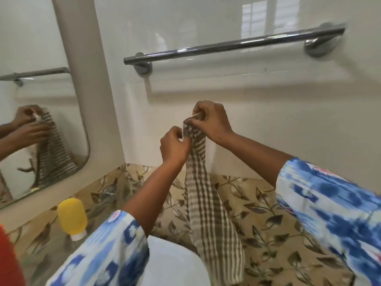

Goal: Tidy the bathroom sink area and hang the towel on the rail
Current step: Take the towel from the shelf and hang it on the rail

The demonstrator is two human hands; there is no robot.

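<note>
A brown-and-white checked towel (208, 213) hangs down in a long bunch in front of the wall. My right hand (212, 120) pinches its top corner, and my left hand (175, 146) grips the edge just below and to the left. A chrome towel rail (233, 45) runs across the white wall above both hands, bare, with brackets at each end. The towel's lower end dangles over the rim of the white sink (175, 263).
A mirror (31, 100) on the left reflects my hands and the towel. A yellow bottle (72, 216) stands upside down on its white cap by the leaf-patterned tiles (268, 213). Something red (8, 259) shows at the bottom left.
</note>
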